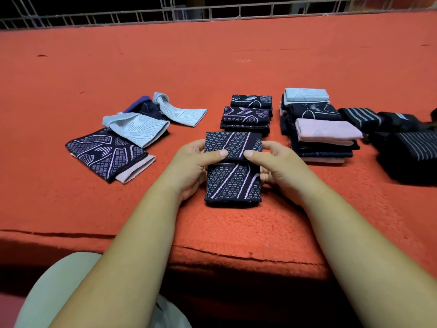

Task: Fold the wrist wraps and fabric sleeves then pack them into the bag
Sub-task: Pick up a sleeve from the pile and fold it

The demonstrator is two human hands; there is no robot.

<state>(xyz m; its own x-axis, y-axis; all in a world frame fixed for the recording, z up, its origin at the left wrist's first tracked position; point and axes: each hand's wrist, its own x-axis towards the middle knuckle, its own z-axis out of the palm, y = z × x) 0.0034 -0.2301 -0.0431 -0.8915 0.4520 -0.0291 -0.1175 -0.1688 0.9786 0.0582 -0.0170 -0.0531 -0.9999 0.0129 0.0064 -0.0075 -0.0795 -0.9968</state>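
While the left grip (195,166) and right grip (279,166) pinch the half-folded sleeve (233,185) at centre frame on the tabletop (94,209), a slipping thumb could let the flap spring open and skew the fold.

Open red mat (212,67) beyond — unfolded sleeves (132,136) left, folded stacks (316,129) right flank centre lane.

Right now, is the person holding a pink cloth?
No, the left hand and right hand both pinch the dark patterned sleeve, while the pink sleeve lies untouched off to the right.
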